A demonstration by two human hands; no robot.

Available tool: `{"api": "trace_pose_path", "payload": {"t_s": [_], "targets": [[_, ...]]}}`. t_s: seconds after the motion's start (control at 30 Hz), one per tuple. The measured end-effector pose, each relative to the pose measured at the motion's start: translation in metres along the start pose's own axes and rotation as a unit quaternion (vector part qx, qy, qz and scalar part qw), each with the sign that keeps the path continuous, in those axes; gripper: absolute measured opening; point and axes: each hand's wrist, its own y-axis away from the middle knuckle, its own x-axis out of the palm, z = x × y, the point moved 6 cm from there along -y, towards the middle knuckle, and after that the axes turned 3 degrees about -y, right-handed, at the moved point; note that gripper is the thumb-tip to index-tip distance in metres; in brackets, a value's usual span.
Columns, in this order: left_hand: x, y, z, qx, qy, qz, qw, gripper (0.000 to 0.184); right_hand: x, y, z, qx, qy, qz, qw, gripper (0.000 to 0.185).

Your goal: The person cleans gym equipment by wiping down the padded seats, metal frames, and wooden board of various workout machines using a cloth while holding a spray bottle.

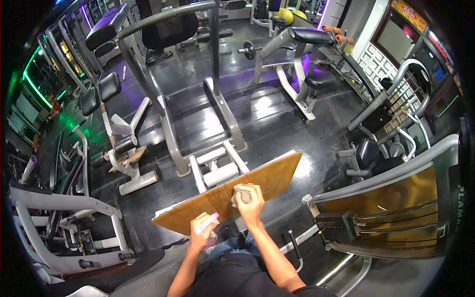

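A wooden board (274,179) with a brown grain and a pale edge lies across in front of my body, tilted in view. My right hand (250,202) is closed round a crumpled greyish cloth (241,194), which rests against the board near its middle. To the left, my left hand (202,231) grips a spray bottle (208,222) with a pink and white head, close to the board's near edge. Part of the bottle's body shows below the hand; the rest is hidden by my fingers.
Beyond the board stands a grey metal frame (173,143) on a dark shiny floor (203,121). A machine with a weight stack (336,226) is close on the right. Another grey frame (64,203) stands at the left. A padded bench (297,74) is farther off.
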Motion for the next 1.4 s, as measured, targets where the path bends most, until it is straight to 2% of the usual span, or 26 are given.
{"api": "trace_pose_path", "payload": {"t_s": [0.07, 0.13, 0.27, 0.37, 0.47, 0.57, 0.67, 0.83, 0.9, 0.97, 1.07, 1.13, 1.17, 1.27, 1.33, 1.4], "targets": [[-0.002, 0.000, 0.005, -0.021, 0.023, 0.005, 1.000, 0.013, 0.010, 0.017, -0.007, -0.007, 0.003, 0.052, 0.999, 0.024], [-0.007, -0.001, 0.002, -0.024, 0.026, -0.002, 0.999, 0.013, 0.019, 0.038, -0.026, -0.011, 0.019, 0.130, 0.991, 0.025], [-0.019, 0.001, -0.002, 0.001, 0.024, -0.024, 0.999, 0.014, 0.010, 0.041, -0.047, -0.013, 0.045, 0.180, 0.983, 0.025], [-0.028, 0.005, -0.002, 0.021, 0.006, -0.032, 0.999, 0.015, -0.007, 0.009, -0.029, 0.005, 0.068, 0.135, 0.989, 0.017], [-0.036, 0.012, -0.001, 0.024, 0.005, -0.040, 0.999, 0.015, -0.013, -0.011, -0.012, -0.006, 0.053, 0.065, 0.996, 0.022], [-0.044, 0.021, 0.001, 0.027, 0.004, -0.061, 0.998, 0.016, -0.002, -0.009, 0.010, -0.015, 0.032, 0.043, 0.998, 0.023], [-0.050, 0.029, 0.001, 0.030, -0.006, -0.075, 0.997, 0.026, 0.019, 0.013, 0.016, -0.012, -0.007, 0.070, 0.997, 0.023], [-0.056, 0.040, 0.016, -0.007, 0.049, -0.080, 0.996, 0.027, 0.033, 0.052, -0.021, -0.031, 0.031, 0.135, 0.990, 0.022], [-0.058, 0.042, 0.022, -0.010, 0.060, -0.078, 0.995, 0.027, 0.033, 0.057, -0.032, -0.011, 0.085, 0.217, 0.972, 0.021], [-0.062, 0.040, 0.029, 0.014, 0.076, -0.063, 0.995, 0.020, 0.025, 0.049, -0.035, -0.004, 0.092, 0.205, 0.975, 0.021], [-0.070, 0.037, 0.018, 0.026, 0.059, -0.043, 0.997, 0.019, 0.023, 0.034, -0.014, -0.006, 0.090, 0.197, 0.976, 0.020], [-0.077, 0.035, 0.009, 0.024, 0.054, -0.044, 0.997, 0.022, 0.021, 0.024, 0.003, 0.011, 0.079, 0.113, 0.990, 0.020], [-0.078, 0.035, 0.007, 0.022, 0.047, -0.041, 0.998, 0.025, 0.023, 0.022, 0.015, -0.010, 0.071, 0.093, 0.993, 0.020], [-0.087, 0.038, 0.012, 0.018, 0.060, -0.050, 0.997, 0.025, 0.042, 0.022, 0.048, -0.071, 0.023, 0.086, 0.994, 0.022], [-0.091, 0.040, 0.012, 0.011, 0.058, -0.058, 0.997, 0.025, 0.053, 0.034, 0.039, -0.071, 0.020, 0.104, 0.992, 0.022], [-0.095, 0.040, 0.012, 0.004, 0.055, -0.061, 0.997, 0.025, 0.062, 0.049, 0.024, -0.117, 0.022, 0.160, 0.980, 0.024]]}}
